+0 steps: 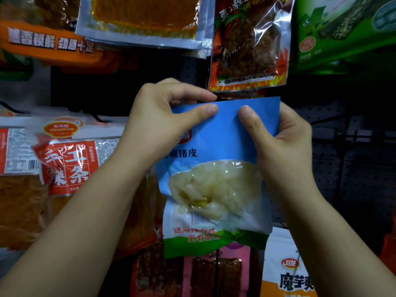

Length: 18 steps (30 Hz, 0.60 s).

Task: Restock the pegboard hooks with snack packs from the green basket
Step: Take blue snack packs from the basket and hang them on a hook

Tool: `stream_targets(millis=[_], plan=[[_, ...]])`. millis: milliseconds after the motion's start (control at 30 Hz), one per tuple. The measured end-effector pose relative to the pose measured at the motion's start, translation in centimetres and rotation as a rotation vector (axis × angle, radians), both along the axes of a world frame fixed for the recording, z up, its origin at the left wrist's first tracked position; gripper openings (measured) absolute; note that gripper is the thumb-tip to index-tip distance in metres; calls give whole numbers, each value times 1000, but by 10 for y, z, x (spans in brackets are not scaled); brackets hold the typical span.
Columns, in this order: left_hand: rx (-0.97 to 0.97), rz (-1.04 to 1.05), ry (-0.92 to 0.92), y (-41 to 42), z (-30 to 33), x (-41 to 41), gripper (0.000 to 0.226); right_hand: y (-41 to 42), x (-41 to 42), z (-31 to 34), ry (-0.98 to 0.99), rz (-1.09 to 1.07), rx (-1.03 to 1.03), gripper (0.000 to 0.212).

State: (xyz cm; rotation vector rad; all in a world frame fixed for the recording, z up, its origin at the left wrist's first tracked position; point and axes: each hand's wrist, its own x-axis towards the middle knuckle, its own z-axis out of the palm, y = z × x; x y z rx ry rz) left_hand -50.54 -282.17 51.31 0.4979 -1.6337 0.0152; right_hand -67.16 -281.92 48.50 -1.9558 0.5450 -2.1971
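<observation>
A blue snack pack (216,174) with a clear window of pale contents and a green bottom band hangs upright in front of the dark pegboard (353,168). My left hand (162,123) pinches its top left corner, thumb in front and fingers curled behind. My right hand (282,142) grips its top right edge, thumb pressed on the blue front. Whether the pack's top sits on a hook is hidden by my fingers. The green basket is out of view.
Hung packs surround the spot: a red flame pack (248,43) just above, a silver-edged orange pack (145,18), a green pack (342,31) at upper right, red-and-white packs (66,159) at left, pink (214,273) and white-orange packs (287,273) below. Bare hooks (364,133) stick out at right.
</observation>
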Motion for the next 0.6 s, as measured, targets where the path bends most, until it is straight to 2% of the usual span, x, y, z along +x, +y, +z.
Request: stream_targets(millis=[133, 300, 400, 600], plan=[[61, 38, -56, -5, 8, -5, 9, -5, -4, 1, -56, 10, 52, 5], [293, -205, 11, -17, 9, -6, 9, -17, -7, -1, -83, 33, 147, 8], [376, -272, 31, -27, 3, -3, 3, -23, -7, -6, -74, 17, 179, 9], [294, -275, 129, -40, -8, -2, 18, -36, -9, -9, -72, -65, 212, 8]])
